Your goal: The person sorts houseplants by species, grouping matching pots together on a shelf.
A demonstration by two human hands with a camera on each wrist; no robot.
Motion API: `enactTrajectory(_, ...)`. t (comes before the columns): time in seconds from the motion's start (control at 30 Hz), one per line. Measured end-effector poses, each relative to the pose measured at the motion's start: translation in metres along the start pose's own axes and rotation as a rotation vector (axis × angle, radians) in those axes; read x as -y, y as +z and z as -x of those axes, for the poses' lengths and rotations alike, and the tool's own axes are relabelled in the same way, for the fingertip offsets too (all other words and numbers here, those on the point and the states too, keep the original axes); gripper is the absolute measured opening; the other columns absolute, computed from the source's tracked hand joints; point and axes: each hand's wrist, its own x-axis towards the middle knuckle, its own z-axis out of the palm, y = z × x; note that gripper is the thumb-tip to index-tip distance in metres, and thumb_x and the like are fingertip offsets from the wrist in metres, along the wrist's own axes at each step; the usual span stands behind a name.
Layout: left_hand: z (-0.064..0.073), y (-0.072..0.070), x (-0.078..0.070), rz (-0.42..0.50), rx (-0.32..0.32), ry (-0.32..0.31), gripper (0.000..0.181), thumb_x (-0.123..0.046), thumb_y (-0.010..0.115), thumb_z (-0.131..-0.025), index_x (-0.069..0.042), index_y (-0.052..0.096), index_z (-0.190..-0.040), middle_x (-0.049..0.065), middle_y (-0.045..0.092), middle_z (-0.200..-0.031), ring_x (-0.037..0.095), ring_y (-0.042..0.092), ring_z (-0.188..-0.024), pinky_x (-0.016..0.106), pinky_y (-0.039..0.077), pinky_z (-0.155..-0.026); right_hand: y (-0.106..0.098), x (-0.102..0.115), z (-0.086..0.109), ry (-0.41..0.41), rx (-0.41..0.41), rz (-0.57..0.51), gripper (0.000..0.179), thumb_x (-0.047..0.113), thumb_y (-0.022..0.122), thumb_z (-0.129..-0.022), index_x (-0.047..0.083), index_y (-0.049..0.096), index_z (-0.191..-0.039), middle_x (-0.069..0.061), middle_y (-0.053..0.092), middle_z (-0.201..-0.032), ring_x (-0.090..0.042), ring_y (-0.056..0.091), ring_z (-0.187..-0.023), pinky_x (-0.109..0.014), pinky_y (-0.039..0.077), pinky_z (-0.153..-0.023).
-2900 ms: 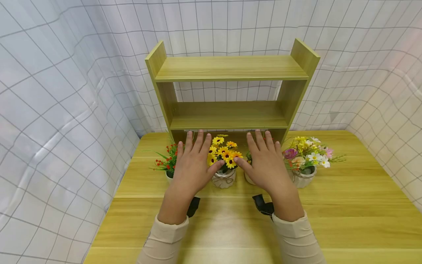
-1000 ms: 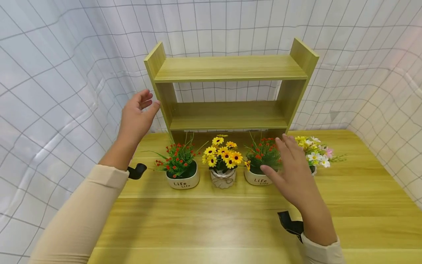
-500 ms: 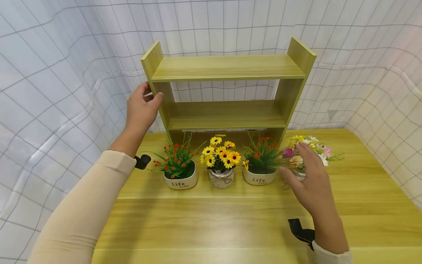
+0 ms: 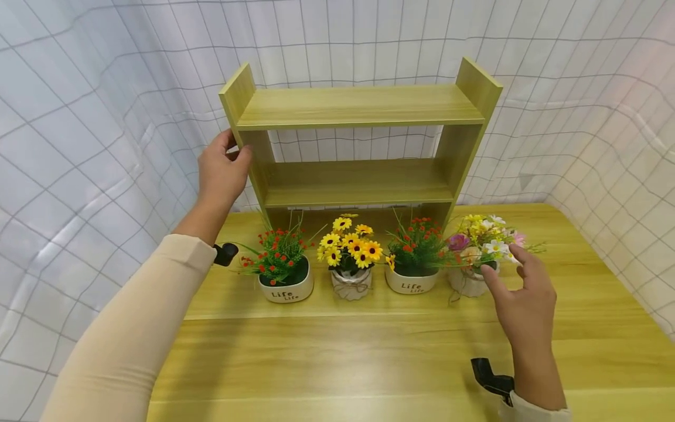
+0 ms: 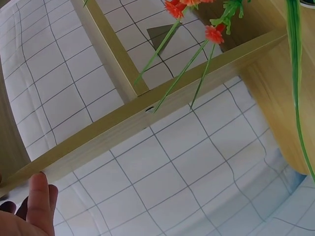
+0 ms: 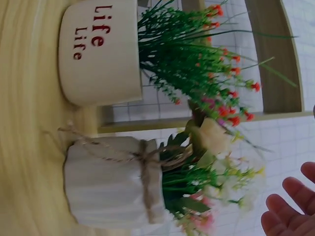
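Note:
My left hand [image 4: 221, 173] grips the left side panel of the wooden shelf [image 4: 364, 105], thumb at the front edge and fingers on the outer side. In the left wrist view, a fingertip [image 5: 38, 184] touches that panel [image 5: 98, 135]. My right hand [image 4: 527, 302] holds nothing, fingers loosely bent, in front and to the right of the mixed-flower pot [image 4: 468, 282]. In the right wrist view, its fingers [image 6: 290, 199] are apart from the flowers. Left of that pot stand a red-flowered "Life" pot [image 4: 411, 282], a sunflower pot [image 4: 351, 286] and another red-flowered "Life" pot [image 4: 286, 290].
The pots stand in a row before the shelf on a wooden table [image 4: 337, 357]. A white grid-patterned curtain [image 4: 105, 176] surrounds the table's back and sides. Black wrist mounts [image 4: 493, 381] stick out inward from both wrists.
From palms-down above the pots, my left hand has moved up and left onto the shelf's side panel. My right hand has moved right and toward me, uncovering the pots.

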Motion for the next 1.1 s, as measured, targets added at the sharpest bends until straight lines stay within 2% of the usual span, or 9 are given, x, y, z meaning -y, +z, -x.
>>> enactTrajectory(0.07, -0.001, 0.0, 0.001, -0.018, -0.002, 0.005, 0.046, -0.031, 0.051, -0.1, -0.017, 0.054, -0.143, 0.004, 0.059, -0.137, 0.021, 0.062, -0.118, 0.035, 0.053, -0.09, 0.0, -0.005, 0.0, 0.068, -0.031, -0.015, 0.055, 0.016, 0.076, -0.089, 0.002, 0.056, -0.138, -0.013, 0.056, -0.137, -0.032, 0.051, -0.126, -0.02, 0.038, -0.101)
enactTrajectory(0.23, -0.002, 0.001, 0.0, -0.056, -0.011, 0.02, 0.044, -0.033, 0.053, -0.1, -0.016, 0.056, -0.14, 0.003, 0.061, -0.133, 0.021, 0.064, -0.112, 0.034, 0.053, -0.088, 0.0, -0.015, 0.003, 0.229, -0.072, -0.05, 0.052, 0.022, 0.073, -0.091, 0.005, 0.057, -0.138, -0.01, 0.055, -0.137, -0.022, 0.049, -0.128, -0.029, 0.041, -0.104)
enactTrajectory(0.5, -0.004, 0.004, -0.003, -0.098, -0.047, 0.042, 0.038, -0.027, 0.052, -0.1, -0.012, 0.06, -0.134, 0.007, 0.066, -0.128, 0.024, 0.066, -0.106, 0.034, 0.053, -0.082, 0.007, -0.035, 0.009, 0.333, -0.108, -0.057, 0.052, 0.026, 0.072, -0.091, 0.001, 0.057, -0.135, -0.013, 0.053, -0.134, -0.026, 0.048, -0.126, -0.034, 0.042, -0.1)
enactTrajectory(0.73, -0.003, 0.006, 0.001, -0.173, -0.078, 0.12, 0.033, -0.022, 0.049, -0.1, -0.003, 0.062, -0.124, 0.013, 0.069, -0.12, 0.026, 0.066, -0.109, 0.042, 0.054, -0.086, 0.015, -0.051, 0.01, 0.49, -0.016, -0.152, 0.062, 0.032, 0.069, -0.093, 0.003, 0.047, -0.143, -0.015, 0.045, -0.145, -0.028, 0.04, -0.135, -0.043, 0.037, -0.104)
enactTrajectory(0.87, -0.004, 0.008, 0.004, -0.196, -0.082, 0.135, 0.033, -0.022, 0.047, -0.101, -0.003, 0.062, -0.123, 0.014, 0.069, -0.119, 0.027, 0.066, -0.11, 0.044, 0.054, -0.086, 0.021, -0.058, 0.011, 0.565, 0.035, -0.225, 0.068, 0.035, 0.068, -0.093, 0.005, 0.04, -0.148, -0.011, 0.039, -0.152, -0.024, 0.035, -0.14, -0.043, 0.034, -0.108)
enactTrajectory(1.1, -0.004, 0.012, 0.004, -0.212, -0.112, 0.143, 0.031, -0.019, 0.048, -0.1, -0.003, 0.063, -0.122, 0.015, 0.07, -0.117, 0.029, 0.067, -0.108, 0.045, 0.054, -0.085, 0.028, -0.07, 0.012, 0.616, 0.1, -0.283, 0.076, 0.038, 0.066, -0.094, 0.006, 0.031, -0.153, -0.008, 0.03, -0.159, -0.024, 0.025, -0.146, -0.048, 0.028, -0.113)
